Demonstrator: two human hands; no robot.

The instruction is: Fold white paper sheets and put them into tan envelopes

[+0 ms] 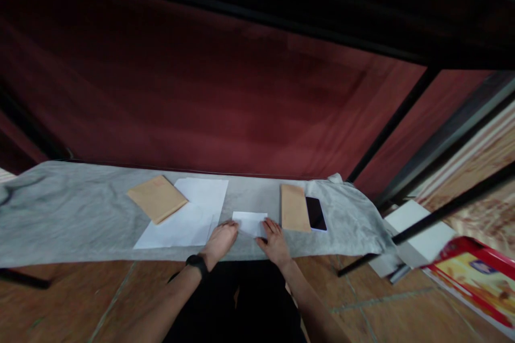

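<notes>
A small folded white sheet of paper (250,221) lies on the grey cloth in front of me. My left hand (222,238) grips its left edge, fingers closed together and a black band on the wrist. At the paper's right edge is my right hand (275,241), its fingers over the corner and its thumb at the lower side. Left of my hands, larger white sheets (197,225) lie flat. A brown envelope (157,198) rests partly on them. Another brown envelope (295,208) lies to the right, beside a dark-screened phone (316,213).
The grey cloth (80,214) covers a long narrow surface and is wrinkled at both ends. Behind it stands a dark red panel (225,112) with black bars. At the lower right are a white box (422,230) and a red and yellow package (478,273) near the tiled floor (80,300).
</notes>
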